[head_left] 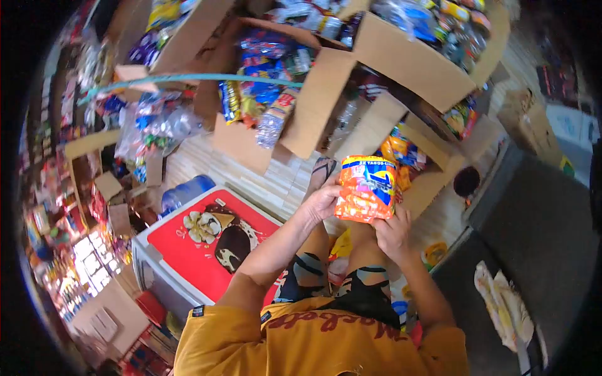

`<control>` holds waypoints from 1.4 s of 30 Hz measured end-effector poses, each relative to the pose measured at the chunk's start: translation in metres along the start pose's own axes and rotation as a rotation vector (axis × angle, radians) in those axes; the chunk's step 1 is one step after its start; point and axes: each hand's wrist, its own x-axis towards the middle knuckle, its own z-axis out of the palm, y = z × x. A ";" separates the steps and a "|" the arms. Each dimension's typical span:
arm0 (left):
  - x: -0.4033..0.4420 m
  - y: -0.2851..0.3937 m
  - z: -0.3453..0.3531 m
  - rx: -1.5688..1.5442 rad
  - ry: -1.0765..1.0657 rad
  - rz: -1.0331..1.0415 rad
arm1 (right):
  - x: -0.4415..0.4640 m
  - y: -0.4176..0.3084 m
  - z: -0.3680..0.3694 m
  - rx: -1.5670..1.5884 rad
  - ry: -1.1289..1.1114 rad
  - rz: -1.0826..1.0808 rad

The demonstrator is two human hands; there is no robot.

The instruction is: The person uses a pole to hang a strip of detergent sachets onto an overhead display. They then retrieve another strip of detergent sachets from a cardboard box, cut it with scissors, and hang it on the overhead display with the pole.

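Note:
An orange detergent pack (365, 188) with a blue and yellow logo is held up in front of my knees. My left hand (323, 202) grips its left edge, thumb on the front. At the lower right corner my right hand (394, 235) pinches the same pack; some of its fingers are hidden behind it. Just beyond the pack, an open cardboard box (433, 141) contains more orange and yellow packs (399, 149).
A freezer with a red ice-cream lid (216, 241) stands on my left. Ahead are large open boxes (407, 59) of packaged goods and a raised teal strap (207, 77). Clear plastic bags (157, 128) lie left. A dark surface (520, 213) with a crumpled wrapper (501, 307) is on my right.

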 end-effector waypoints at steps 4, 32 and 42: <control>-0.035 0.028 0.002 0.271 0.160 0.272 | 0.004 -0.015 0.014 0.435 0.033 0.285; -0.228 0.256 -0.055 0.609 0.847 0.813 | 0.273 -0.264 0.168 1.261 -0.032 0.882; -0.242 0.215 -0.098 0.679 0.978 1.081 | 0.265 -0.251 0.214 1.290 -0.153 0.936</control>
